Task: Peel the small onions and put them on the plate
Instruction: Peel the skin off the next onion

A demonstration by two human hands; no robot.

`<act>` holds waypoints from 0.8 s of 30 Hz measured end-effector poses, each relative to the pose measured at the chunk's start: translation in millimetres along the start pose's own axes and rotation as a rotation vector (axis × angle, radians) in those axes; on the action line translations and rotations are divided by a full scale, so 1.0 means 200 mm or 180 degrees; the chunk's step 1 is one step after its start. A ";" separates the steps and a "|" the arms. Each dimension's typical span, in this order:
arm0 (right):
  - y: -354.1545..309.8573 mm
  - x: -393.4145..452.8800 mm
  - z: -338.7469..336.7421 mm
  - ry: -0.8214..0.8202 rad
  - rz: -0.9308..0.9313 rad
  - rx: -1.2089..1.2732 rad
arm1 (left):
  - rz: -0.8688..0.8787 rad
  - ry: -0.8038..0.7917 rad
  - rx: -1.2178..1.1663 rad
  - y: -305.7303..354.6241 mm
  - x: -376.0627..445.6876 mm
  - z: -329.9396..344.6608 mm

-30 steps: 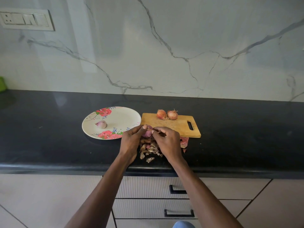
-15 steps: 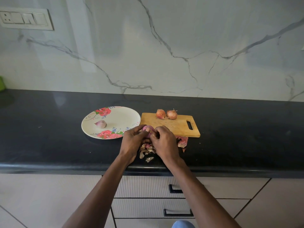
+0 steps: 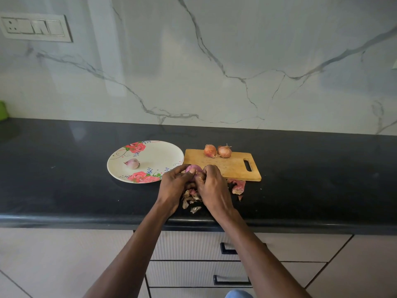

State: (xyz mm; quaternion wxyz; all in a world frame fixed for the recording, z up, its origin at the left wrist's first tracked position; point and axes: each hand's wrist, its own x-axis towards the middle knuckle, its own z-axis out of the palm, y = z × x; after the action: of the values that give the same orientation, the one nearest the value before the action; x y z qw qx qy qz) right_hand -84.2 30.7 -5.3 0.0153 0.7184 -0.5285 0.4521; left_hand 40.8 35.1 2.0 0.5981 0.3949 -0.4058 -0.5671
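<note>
Both hands peeling a small onion at the tabletop's front edge

The left hand and right hand curl together around a purple onion, fingers pinching at its skin, just over the near edge of the cutting board. Loose peels lie beneath them by the tabletop's front edge. One peeled onion rests on the floral plate; two unpeeled onions wait on the board's far edge. Peeling looks mid-way; next, I'd guess, strip the last skin and carry the bulb left to the plate.
</note>
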 end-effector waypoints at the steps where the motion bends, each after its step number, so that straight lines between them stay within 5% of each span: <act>1: 0.00 0.00 0.00 -0.0034 0.0026 0.0003 | -0.0015 0.0004 -0.0005 0.00 0.00 0.00; 24: 0.02 0.02 -0.02 0.0033 0.0586 0.0118 | -0.0240 0.0291 -0.0673 0.05 0.01 -0.02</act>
State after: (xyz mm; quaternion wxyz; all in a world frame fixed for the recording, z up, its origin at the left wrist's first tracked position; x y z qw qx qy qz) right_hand -90.0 26.7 -2.4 -0.0368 0.6646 -0.5838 0.4649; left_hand 47.3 33.3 9.5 0.6326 0.3700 -0.3009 -0.6102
